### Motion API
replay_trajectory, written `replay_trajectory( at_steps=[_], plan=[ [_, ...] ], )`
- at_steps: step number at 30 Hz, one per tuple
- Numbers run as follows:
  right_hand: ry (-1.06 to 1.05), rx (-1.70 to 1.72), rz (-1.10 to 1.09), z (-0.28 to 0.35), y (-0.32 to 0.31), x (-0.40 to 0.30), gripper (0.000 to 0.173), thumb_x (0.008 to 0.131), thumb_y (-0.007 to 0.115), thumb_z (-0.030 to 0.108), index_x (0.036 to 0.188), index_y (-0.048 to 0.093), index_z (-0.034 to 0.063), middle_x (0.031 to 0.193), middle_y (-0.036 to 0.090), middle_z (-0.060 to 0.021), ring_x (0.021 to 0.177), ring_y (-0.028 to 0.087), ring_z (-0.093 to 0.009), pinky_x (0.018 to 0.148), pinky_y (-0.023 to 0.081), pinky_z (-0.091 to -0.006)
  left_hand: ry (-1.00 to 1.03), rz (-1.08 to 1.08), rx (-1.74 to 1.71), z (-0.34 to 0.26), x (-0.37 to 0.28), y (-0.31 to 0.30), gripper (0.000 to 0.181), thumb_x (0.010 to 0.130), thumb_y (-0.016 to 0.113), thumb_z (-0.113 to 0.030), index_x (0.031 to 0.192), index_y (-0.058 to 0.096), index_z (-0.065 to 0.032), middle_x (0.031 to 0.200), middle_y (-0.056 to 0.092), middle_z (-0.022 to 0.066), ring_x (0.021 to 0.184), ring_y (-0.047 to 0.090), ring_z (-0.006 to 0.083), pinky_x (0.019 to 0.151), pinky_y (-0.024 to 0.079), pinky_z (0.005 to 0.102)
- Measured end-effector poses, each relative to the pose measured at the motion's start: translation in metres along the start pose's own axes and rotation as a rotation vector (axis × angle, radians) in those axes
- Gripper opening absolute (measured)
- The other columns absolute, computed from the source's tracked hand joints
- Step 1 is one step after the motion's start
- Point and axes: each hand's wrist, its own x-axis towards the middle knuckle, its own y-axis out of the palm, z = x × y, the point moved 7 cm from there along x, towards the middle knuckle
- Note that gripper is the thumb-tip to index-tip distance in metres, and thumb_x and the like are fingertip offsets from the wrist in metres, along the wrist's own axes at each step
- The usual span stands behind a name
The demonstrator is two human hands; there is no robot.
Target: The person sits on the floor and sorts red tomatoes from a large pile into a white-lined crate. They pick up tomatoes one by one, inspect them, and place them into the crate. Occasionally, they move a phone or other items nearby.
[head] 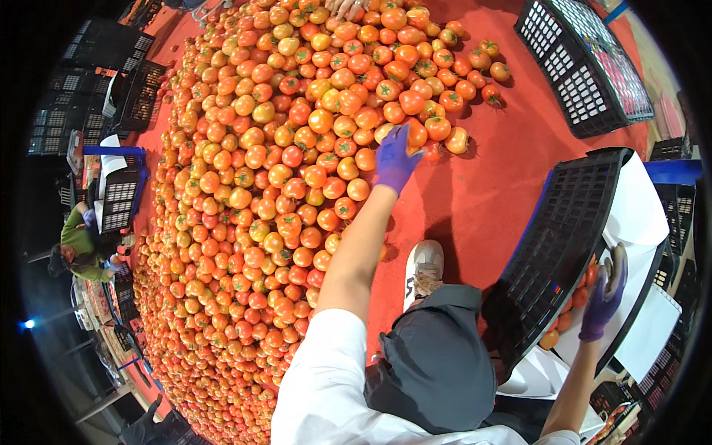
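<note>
My left hand [397, 157], in a purple glove, reaches to the near edge of a large heap of tomatoes [289, 183]. Its fingers and thumb are around an orange-red tomato [417, 133] still among the others. My right hand [603, 295], gloved in purple with a greyish palm, is inside a black plastic crate [556, 250] at my right. No tomato shows in that hand, and its thumb stands apart from its fingers. Beside it, several tomatoes [564, 320] lie in the crate, partly hidden by the crate wall. White paper lining [634, 206] rises over the crate's rim.
Red sheeting [478, 194] covers the floor, with my shoe [425, 267] on it. Another black crate [584, 67] stands at the upper right. Someone else's hand [346, 6] touches the heap's far edge. A person in green [83, 245] is at far left, near stacked crates [72, 105].
</note>
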Motion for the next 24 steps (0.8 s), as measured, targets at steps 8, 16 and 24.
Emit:
replay_trajectory(
  at_steps=[8, 16, 24],
  plan=[
    [-0.012, 0.393, 0.088, 0.125, 0.044, 0.016, 0.049, 0.083, 0.048, -0.002, 0.132, 0.049, 0.0022, 0.142, 0.043, -0.0148, 0.117, 0.052, -0.023, 0.098, 0.042, -0.0316, -0.295, -0.026, -0.915, -0.017, -0.013, -0.015, 0.079, 0.068, 0.077, -0.002, 0.136, 0.038, -0.0025, 0.132, 0.047, 0.0115, 0.119, 0.051, 0.022, 0.101, 0.044, 0.0341],
    [0.402, 1.042, 0.648, 0.178, 0.157, 0.007, 0.068, 0.087, 0.066, 0.014, 0.144, 0.031, 0.0016, 0.143, 0.039, -0.015, 0.128, 0.045, -0.028, 0.103, 0.04, -0.0384, -0.132, 0.008, -0.888, -0.109, -0.058, -0.11, 0.075, 0.068, 0.075, -0.001, 0.134, 0.041, -0.0023, 0.138, 0.045, 0.0146, 0.126, 0.047, 0.0254, 0.104, 0.041, 0.0366],
    [0.184, 0.948, 0.712, 0.222, 0.158, 0.02, 0.08, 0.076, 0.077, 0.018, 0.143, 0.034, 0.0038, 0.139, 0.044, -0.0146, 0.125, 0.049, -0.024, 0.101, 0.044, -0.0362, 0.143, -0.009, -0.691, -0.162, -0.08, -0.131, 0.066, 0.081, 0.075, -0.03, 0.131, 0.047, 0.0024, 0.134, 0.051, 0.0225, 0.124, 0.05, 0.0357, 0.103, 0.041, 0.042]
  ],
)
